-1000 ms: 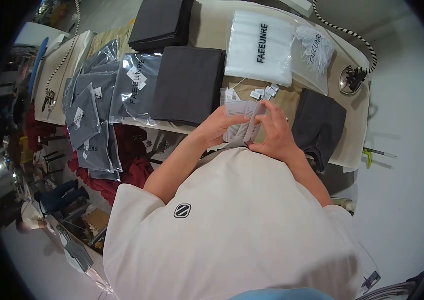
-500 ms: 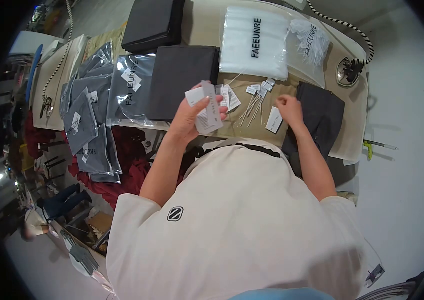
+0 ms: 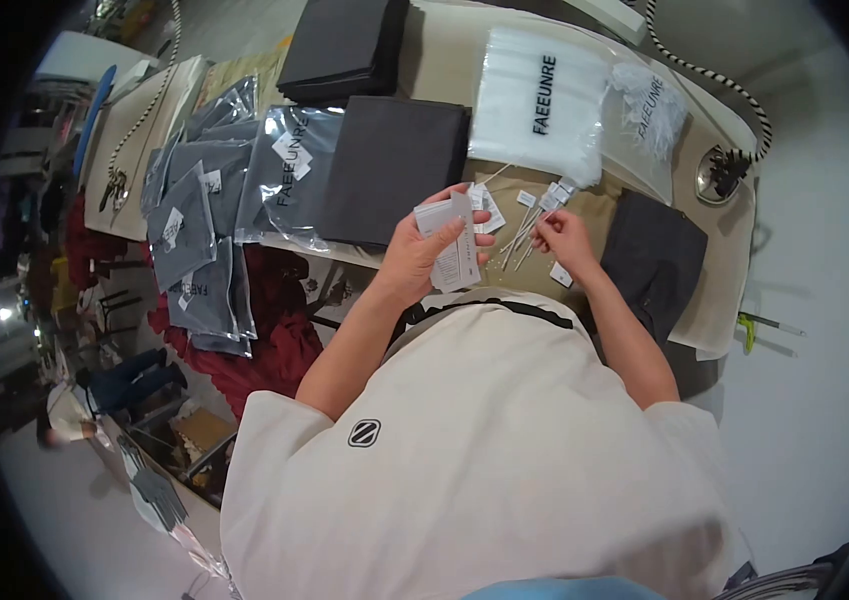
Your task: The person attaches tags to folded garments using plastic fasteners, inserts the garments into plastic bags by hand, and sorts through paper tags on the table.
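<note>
My left hand (image 3: 412, 252) is closed around a small stack of white hang tags (image 3: 456, 255), thumb across the printed face. Just behind its fingers more white tags (image 3: 485, 208) lie on the table. My right hand (image 3: 566, 246) has its fingertips pinched together at the edge of a bunch of pale tag strings (image 3: 517, 246) with small white labels (image 3: 554, 195). Whatever is between those fingertips is too small to make out. A single white tag (image 3: 561, 273) lies under that hand, partly covered. To its right is a folded dark garment (image 3: 656, 262).
Folded dark garments (image 3: 394, 165) lie left of centre, with another stack (image 3: 342, 48) behind. Bagged garments (image 3: 199, 215) are piled at the left. Printed clear bags (image 3: 534, 105) lie at the back. A metal dish (image 3: 720, 180) stands right; red cloth (image 3: 254, 340) hangs below the table.
My right hand has moved left, from above the single tag to the bunch of strings. My left hand keeps the tags and now tilts them slightly differently. The whole view has shifted a little.
</note>
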Tool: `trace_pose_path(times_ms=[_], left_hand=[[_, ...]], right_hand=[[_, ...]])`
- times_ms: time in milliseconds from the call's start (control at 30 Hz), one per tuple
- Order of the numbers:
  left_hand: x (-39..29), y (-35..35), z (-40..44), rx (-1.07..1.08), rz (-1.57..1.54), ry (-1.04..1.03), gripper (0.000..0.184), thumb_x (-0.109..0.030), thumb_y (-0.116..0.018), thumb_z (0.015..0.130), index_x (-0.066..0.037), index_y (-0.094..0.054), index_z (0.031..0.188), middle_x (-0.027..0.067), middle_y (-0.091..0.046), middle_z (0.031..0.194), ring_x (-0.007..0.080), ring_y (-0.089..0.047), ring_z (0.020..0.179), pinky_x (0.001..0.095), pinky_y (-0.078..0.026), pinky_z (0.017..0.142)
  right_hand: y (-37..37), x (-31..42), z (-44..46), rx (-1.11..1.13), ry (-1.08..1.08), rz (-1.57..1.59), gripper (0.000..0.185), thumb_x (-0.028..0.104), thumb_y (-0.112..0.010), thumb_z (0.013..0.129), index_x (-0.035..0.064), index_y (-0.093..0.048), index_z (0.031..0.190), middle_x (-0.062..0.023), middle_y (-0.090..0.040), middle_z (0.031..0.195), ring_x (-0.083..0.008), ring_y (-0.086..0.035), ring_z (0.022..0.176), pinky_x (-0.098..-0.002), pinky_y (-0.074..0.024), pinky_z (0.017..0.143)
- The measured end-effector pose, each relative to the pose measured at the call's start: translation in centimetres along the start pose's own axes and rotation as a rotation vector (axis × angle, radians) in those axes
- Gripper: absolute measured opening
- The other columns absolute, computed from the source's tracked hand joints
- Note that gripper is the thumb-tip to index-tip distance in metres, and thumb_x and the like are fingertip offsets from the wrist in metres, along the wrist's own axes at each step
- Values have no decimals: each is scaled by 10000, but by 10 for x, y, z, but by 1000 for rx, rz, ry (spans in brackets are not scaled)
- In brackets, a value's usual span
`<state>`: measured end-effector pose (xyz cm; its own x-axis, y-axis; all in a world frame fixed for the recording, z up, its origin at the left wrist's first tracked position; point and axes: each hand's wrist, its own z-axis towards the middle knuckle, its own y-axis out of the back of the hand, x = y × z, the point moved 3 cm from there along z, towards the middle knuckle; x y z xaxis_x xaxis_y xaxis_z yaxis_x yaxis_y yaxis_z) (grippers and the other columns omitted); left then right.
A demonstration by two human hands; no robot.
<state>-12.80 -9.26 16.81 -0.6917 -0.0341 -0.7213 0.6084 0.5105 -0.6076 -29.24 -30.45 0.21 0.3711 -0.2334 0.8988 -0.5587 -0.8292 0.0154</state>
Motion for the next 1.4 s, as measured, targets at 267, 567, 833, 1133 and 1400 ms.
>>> trace_pose_path(times_ms=[267,567,833,1133,1400], left_hand=[[-2,-22,3,55,-83,54,529,-402,-554,1054,-57,-464,1445,187,-622,1300,322,-713,1046,423,-647,802],[-3,-35,5,172,-204,112,447,-328,-564,1058,-34,-529,1393,153,-657,1254,302,-720,1036,427,-649,795],[0,-38,3,115,-110,113,450,-332,-587,1050,-24,-550,1377,142,-666,1232,262,-722,1002,400,-636,763],[-1,-41,1,89,-73,87,435,-327,-595,1048,-19,-580,1355,117,-684,1176,209,-702,933,381,-615,748],[0,-47,1,65,-139,83,428,-340,-605,1042,-8,-610,1312,110,-702,1096,185,-690,918,373,-604,745]], right_hand=[[-47,188,-98,-71,608,-9,129,85,-678,989,-24,-689,1058,-103,-746,927,-172,-721,818,-279,-566,740],[-57,191,-107,-191,772,-238,105,76,-712,945,-22,-713,983,-109,-733,917,-218,-704,739,-314,-537,647],[-60,193,-113,-251,1117,-611,136,40,-725,892,20,-652,1005,-114,-686,867,-297,-665,730,-384,-517,648],[-63,186,-113,-321,1136,-625,149,26,-741,880,45,-645,993,-110,-704,873,-306,-671,740,-387,-530,650],[-68,183,-116,-309,1222,-630,161,23,-728,876,39,-616,991,-106,-656,817,-312,-627,693,-415,-491,641]])
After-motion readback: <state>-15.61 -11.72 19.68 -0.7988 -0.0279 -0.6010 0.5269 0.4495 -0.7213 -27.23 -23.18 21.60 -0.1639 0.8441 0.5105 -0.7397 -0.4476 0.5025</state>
